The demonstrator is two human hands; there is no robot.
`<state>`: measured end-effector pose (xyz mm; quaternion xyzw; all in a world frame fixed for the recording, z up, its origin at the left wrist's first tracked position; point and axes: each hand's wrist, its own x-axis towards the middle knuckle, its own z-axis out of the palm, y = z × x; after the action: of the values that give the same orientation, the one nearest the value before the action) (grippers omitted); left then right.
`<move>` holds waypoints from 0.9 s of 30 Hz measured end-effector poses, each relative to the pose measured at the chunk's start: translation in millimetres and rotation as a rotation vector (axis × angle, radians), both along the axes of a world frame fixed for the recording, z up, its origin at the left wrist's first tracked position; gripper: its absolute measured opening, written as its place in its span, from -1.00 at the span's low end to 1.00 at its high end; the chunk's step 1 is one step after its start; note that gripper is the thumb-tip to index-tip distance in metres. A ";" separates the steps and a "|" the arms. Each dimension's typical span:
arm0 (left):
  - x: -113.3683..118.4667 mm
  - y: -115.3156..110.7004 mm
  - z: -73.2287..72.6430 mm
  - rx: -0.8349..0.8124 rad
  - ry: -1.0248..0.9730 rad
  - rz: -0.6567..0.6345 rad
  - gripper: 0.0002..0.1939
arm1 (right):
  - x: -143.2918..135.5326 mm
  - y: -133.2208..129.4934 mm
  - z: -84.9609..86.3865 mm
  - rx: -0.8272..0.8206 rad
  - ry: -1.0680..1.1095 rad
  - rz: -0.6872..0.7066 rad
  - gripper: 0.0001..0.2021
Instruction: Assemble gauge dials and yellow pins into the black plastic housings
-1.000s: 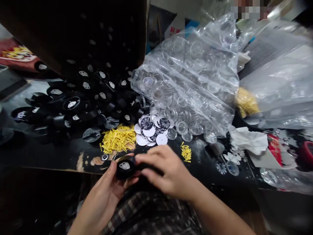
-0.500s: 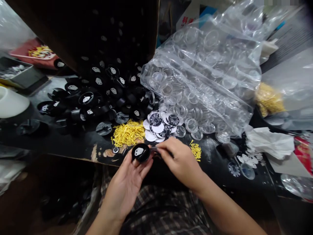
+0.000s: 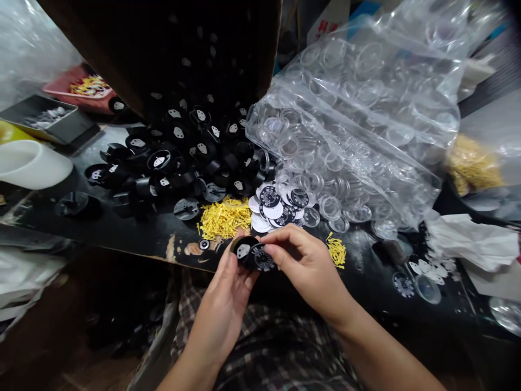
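Note:
My left hand [image 3: 228,293] is closed around a round black plastic housing [image 3: 243,251], whose open face with a white metal plate inside tilts up. Pinched between thumb and fingers of my right hand [image 3: 303,266] is a black printed dial disc [image 3: 263,257]. The disc's face with white markings shows, and its edge overlaps the right side of the housing. Just beyond my hands lie a heap of small yellow pointers [image 3: 226,217] and a pile of white and black dial discs [image 3: 273,209].
Many more black housings [image 3: 179,146] spill from a dark box at the back left. A plastic bag of clear round covers [image 3: 350,119] fills the back right. A white cup [image 3: 36,165], a grey tray [image 3: 49,117] and a pink tray [image 3: 77,92] stand left. A crumpled tissue [image 3: 476,239] lies right.
The disc in my right hand has turned from edge-on to showing its printed face, and now sits against the housing. The whole view has shifted, with things appearing farther right.

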<state>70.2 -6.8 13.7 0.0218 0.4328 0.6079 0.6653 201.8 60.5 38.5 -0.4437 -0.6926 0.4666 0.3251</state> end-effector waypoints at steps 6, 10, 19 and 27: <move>4.5 -4.1 0.7 0.019 0.196 -0.056 -0.67 | -9.7 -3.3 -0.3 0.010 -0.053 0.001 -0.92; 1.6 -5.5 -0.7 0.018 0.228 -0.070 -0.70 | -6.4 -4.1 -3.7 -0.092 -0.014 -0.029 -0.94; 1.3 -9.0 -6.7 0.038 0.263 -0.111 -0.71 | -3.7 -6.2 -3.5 -0.130 -0.146 0.054 -0.87; -25.8 -21.5 -19.9 -0.008 0.502 -0.118 -0.67 | -12.4 3.0 -3.8 0.006 -0.238 0.252 -0.87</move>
<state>44.4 -28.3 -6.2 0.1947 0.5848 0.5419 0.5714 189.4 63.4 34.7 -0.4046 -0.7775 0.4459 0.1813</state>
